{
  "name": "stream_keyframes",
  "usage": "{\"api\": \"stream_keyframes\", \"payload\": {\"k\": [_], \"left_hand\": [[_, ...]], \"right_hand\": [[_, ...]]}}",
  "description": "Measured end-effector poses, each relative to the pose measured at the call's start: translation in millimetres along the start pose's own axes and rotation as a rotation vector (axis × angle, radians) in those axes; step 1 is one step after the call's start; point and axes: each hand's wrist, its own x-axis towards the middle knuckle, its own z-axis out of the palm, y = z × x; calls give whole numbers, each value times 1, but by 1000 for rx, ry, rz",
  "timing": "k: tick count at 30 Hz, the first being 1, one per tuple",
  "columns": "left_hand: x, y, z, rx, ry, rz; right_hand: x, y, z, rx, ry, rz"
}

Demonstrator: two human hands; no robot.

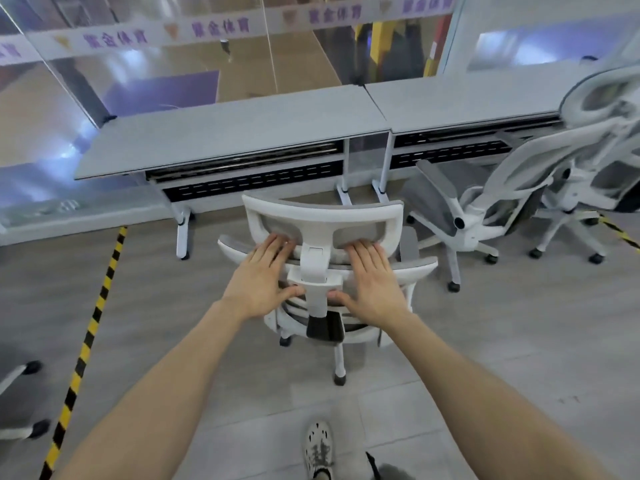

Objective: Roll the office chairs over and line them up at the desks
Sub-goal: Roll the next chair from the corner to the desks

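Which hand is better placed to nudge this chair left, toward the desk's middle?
Right hand, probably: flat on the right side of the chair, it can push leftward toward the desk.

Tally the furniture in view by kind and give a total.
Office chairs: 4 (centre chair, near right chair, far right chair, left-edge chair base)
Desks: 2 (left desk, right desk)
Total: 6
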Motion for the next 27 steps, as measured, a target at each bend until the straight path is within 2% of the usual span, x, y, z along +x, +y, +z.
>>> {"api": "stream_keyframes", "payload": {"k": [7, 15, 20, 27], "left_hand": [[143, -28, -7, 21, -53, -47], [251, -34, -16, 47, -105, -152], [276, -25, -20, 27, -110, -165], [269, -19, -27, -20, -267, -265]], "right_hand": [[117, 60, 15, 14, -30, 16], [224, 117, 31, -37, -85, 16], [269, 147, 23, -15, -180, -13], [271, 149, -1, 34, -277, -1]]}}
